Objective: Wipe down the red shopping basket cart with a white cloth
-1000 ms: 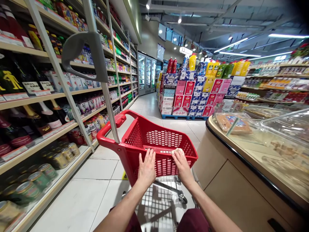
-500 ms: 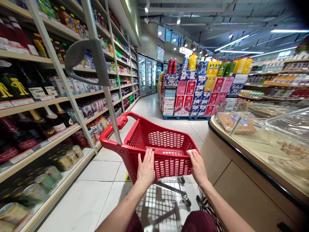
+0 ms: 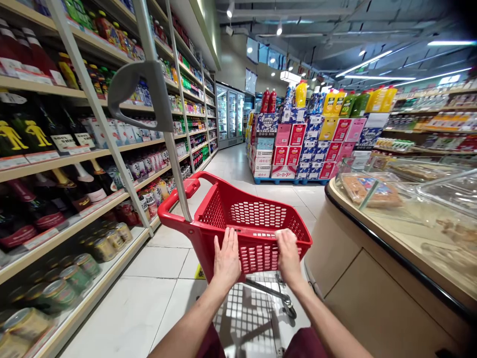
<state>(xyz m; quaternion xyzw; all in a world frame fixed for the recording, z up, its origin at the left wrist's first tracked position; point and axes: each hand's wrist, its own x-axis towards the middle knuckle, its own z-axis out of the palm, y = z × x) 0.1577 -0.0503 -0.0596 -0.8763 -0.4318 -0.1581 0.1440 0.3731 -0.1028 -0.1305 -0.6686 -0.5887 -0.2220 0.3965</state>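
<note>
A red plastic shopping cart (image 3: 208, 243) with a perforated basket stands sideways in front of me, and no goods show inside it. My left hand (image 3: 227, 261) rests against the near side of the basket, its fingers stretched out flat toward the rim. Farther right, my right hand (image 3: 288, 253) has its fingers curled over the same near rim, gripping the cart. From the cart's handle end rises a metal pole (image 3: 179, 184) carrying a grey plastic hook (image 3: 162, 99). The cart's wheels (image 3: 288, 306) touch the tiled floor.
Shelves of bottles and cans (image 3: 74, 209) line the left side. A counter (image 3: 357, 268) with packaged food under clear covers is close on the right. Stacked drink cartons (image 3: 290, 144) stand ahead, with glass-door fridges (image 3: 229, 114) behind at the left.
My right hand has slid left along the near rim, away from the basket's right corner, and its fingers have curled. My left hand stays in place on the cart. The view shifts slightly.
</note>
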